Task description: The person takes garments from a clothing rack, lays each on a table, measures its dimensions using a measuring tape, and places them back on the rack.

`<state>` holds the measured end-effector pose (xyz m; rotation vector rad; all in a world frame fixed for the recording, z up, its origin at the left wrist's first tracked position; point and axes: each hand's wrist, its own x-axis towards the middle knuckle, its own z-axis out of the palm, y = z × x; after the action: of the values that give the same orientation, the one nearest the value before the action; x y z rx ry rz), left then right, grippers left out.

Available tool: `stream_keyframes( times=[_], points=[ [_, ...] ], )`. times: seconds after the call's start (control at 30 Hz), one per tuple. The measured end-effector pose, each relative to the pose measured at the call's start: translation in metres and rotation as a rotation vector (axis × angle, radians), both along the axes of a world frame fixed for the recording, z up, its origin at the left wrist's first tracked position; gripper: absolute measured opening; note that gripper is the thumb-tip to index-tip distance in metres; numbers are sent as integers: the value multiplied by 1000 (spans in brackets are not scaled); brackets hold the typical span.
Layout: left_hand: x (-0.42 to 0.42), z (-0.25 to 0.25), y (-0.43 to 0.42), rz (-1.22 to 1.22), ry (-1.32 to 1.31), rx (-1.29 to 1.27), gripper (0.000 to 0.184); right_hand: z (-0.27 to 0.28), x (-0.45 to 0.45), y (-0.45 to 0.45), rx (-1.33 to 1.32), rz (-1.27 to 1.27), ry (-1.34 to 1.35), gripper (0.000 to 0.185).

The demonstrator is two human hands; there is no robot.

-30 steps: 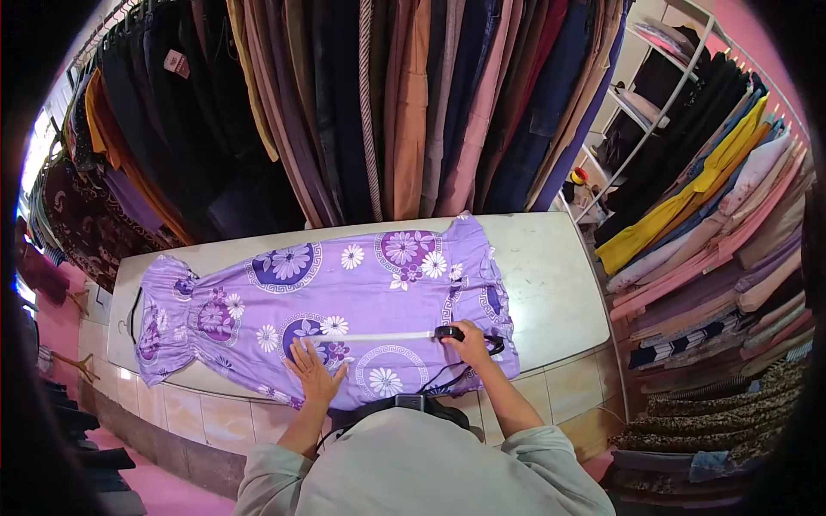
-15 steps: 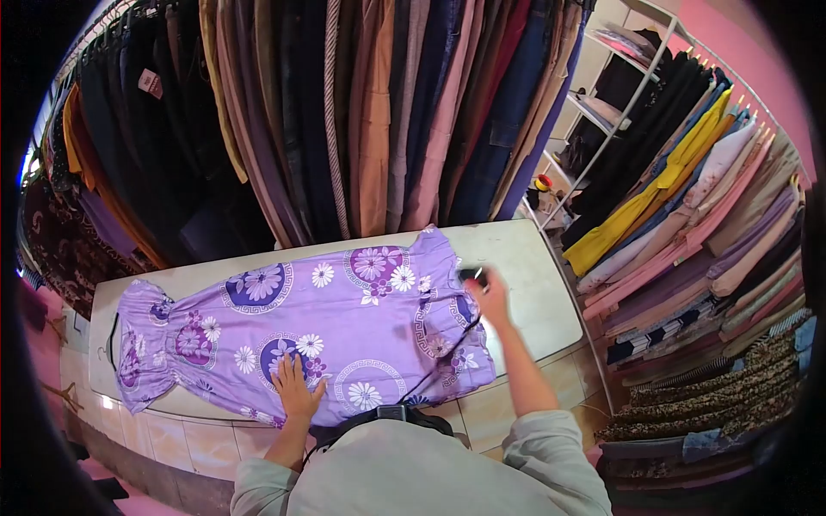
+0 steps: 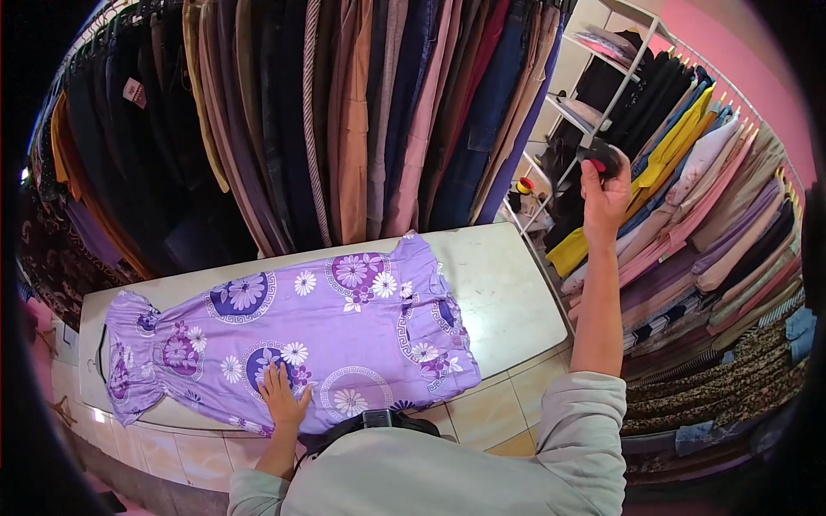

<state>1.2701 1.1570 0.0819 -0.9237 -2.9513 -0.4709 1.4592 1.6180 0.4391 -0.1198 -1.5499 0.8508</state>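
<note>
A purple floral dress [image 3: 284,301] lies spread out flat, its neckline to the left around a black hanger [image 3: 100,357] and its ruffled hem to the right. My left hand [image 3: 282,397] rests on the fabric near the lower middle, fingers spread. Raised to the right, away from the dress, my right hand [image 3: 606,202] is closed around a small black handheld device [image 3: 600,160] with a bit of red on it. My fingers partly hide it, and I cannot make out its exact kind.
The dress lies on a pale table [image 3: 508,279]. Hanging trousers [image 3: 353,129] line its far side. To the right stand a white shelf rack [image 3: 594,120] and a rail with many hanging clothes [image 3: 723,206]. Tiled floor [image 3: 495,413] shows near my body.
My right hand has lifted from the dress's hem up and to the right with the black device. The dark cord seen across the hem no longer shows. My left hand stays on the dress.
</note>
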Motion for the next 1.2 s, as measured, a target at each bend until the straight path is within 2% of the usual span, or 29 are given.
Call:
stream_keyframes(
  times=[0.1,0.13,0.2,0.27,0.4,0.53,0.6,0.63,0.73,0.8,0.83,0.93,1.0,1.07,1.17,1.2],
  points=[
    [-1,-1,0,1,8,0,81,-22,7,18,47,-156,-98,29],
    [-1,-2,0,0,11,3,81,-35,9,22,49,-154,-99,29],
    [-1,-3,-1,4,13,8,81,-70,12,30,-7,-303,-211,26],
    [-1,-3,-1,2,9,14,81,-122,15,44,-3,-372,-288,24],
    [-2,-2,-1,4,-1,10,82,-232,29,47,-253,-343,-500,25],
    [-1,-2,-1,-3,-2,-13,83,-330,38,34,-432,-475,-757,44],
    [-1,-2,0,-1,-9,-19,83,-360,41,24,-542,-429,-859,51],
    [-1,-2,0,3,-24,-24,83,-372,42,19,-560,-423,-885,48],
    [-2,0,1,11,-46,-30,83,-380,38,1,-601,-348,-989,46],
    [-2,-1,0,22,-55,-36,83,-372,23,-24,-426,-875,-1303,49],
    [-2,-2,0,11,-44,-32,83,-365,18,-36,-378,-892,-1214,51],
    [-3,-3,-1,22,-32,-44,83,-364,0,-80,-154,-792,-1010,55],
    [-4,-8,-3,-12,-2,-1,81,-373,-8,-114,-82,-709,-1009,62],
    [-5,-9,-3,7,7,0,81,-380,-15,-146,-115,-550,-1109,68],
    [-9,-6,-7,-2,19,17,76,-389,-24,-172,-60,-491,-1231,73],
    [-13,-1,-9,-55,-9,117,67,-388,-31,-179,-57,-465,-1227,73]
  ],
)
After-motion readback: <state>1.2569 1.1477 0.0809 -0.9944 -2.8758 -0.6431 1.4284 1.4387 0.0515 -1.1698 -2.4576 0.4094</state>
